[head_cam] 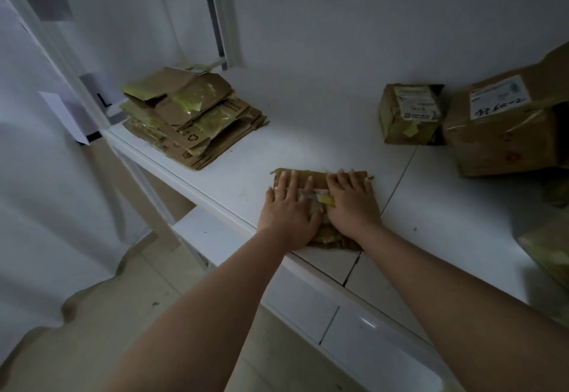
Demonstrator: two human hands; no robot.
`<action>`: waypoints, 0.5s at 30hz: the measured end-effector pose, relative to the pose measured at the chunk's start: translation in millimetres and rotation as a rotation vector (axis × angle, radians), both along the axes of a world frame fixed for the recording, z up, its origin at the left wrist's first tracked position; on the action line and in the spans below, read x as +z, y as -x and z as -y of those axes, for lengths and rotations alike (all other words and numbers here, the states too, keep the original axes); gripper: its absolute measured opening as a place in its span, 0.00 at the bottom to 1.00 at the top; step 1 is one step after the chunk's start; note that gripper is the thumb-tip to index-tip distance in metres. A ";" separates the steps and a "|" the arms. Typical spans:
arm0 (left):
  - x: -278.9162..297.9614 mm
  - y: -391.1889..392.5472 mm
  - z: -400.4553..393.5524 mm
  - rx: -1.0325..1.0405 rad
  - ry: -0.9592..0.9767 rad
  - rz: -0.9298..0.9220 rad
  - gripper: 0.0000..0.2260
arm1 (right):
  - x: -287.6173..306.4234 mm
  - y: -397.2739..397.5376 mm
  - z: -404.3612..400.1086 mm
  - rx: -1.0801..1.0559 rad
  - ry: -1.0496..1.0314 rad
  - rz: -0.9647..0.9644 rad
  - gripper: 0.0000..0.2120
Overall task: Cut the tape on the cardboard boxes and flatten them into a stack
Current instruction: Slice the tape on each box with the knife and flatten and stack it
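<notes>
My left hand [288, 206] and right hand [351, 202] press flat, fingers straight, on the flattened box [320, 177] at the shelf's [308, 132] front edge. A yellow-handled cutter [320, 197] lies between them. The stack [191, 117] lies up-left, nearer my left hand.

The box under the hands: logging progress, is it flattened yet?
Flattened: the box lies flat on the shelf under both pressing palms.

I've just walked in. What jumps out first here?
Two hands, the left hand and right hand, press a flattened box onto the white shelf. A stack of flattened boxes sits at the far left, and two taped boxes wait at the right.
</notes>
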State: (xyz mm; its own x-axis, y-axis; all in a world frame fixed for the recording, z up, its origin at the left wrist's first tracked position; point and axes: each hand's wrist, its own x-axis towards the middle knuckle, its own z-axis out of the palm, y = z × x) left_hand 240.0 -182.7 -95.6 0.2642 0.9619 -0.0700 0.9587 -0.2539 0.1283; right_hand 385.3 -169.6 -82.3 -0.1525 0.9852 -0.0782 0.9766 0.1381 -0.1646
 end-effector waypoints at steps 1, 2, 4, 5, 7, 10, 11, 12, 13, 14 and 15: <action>0.7 -0.1 0.5 0.002 0.005 -0.002 0.29 | 0.2 -1.8 1.2 0.007 0.000 -0.006 0.32; 0.9 -0.3 1.6 0.002 0.008 -0.007 0.29 | -0.2 -3.2 3.0 0.016 0.001 -0.011 0.32; -1.5 0.2 3.9 0.006 0.002 -0.011 0.29 | -2.2 -3.9 4.9 0.031 -0.006 -0.009 0.32; -3.5 0.6 4.5 0.012 -0.009 -0.014 0.30 | -4.4 -2.7 5.0 0.032 -0.018 0.005 0.33; -5.1 0.1 3.9 0.025 -0.025 -0.013 0.30 | -7.1 0.6 3.3 0.023 -0.035 0.029 0.34; -2.0 -1.6 3.9 0.032 0.000 -0.022 0.30 | -6.7 0.8 2.3 0.025 -0.026 0.025 0.35; -1.3 -2.3 4.5 0.030 0.007 -0.026 0.30 | -6.1 -0.2 2.4 0.030 -0.025 0.026 0.35; -1.2 -2.8 5.0 0.027 0.006 -0.025 0.30 | -5.8 -0.7 2.9 0.033 -0.023 0.027 0.35; -2.4 -2.2 5.7 0.027 -0.007 -0.021 0.30 | -6.7 -0.1 3.4 0.033 -0.029 0.027 0.35; -4.9 -1.9 6.5 0.033 -0.035 -0.016 0.30 | -9.0 1.1 3.3 0.029 -0.050 0.029 0.34; -7.7 -1.7 7.0 0.044 -0.067 -0.011 0.31 | -11.9 2.3 3.2 0.023 -0.074 0.033 0.34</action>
State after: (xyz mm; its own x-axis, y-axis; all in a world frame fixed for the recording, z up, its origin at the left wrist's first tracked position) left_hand 241.7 -189.7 -103.2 0.2213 0.9752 -0.0080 0.9703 -0.2193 0.1019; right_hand 383.0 -172.7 -94.2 -0.1734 0.9848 -0.0109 0.9778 0.1708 -0.1211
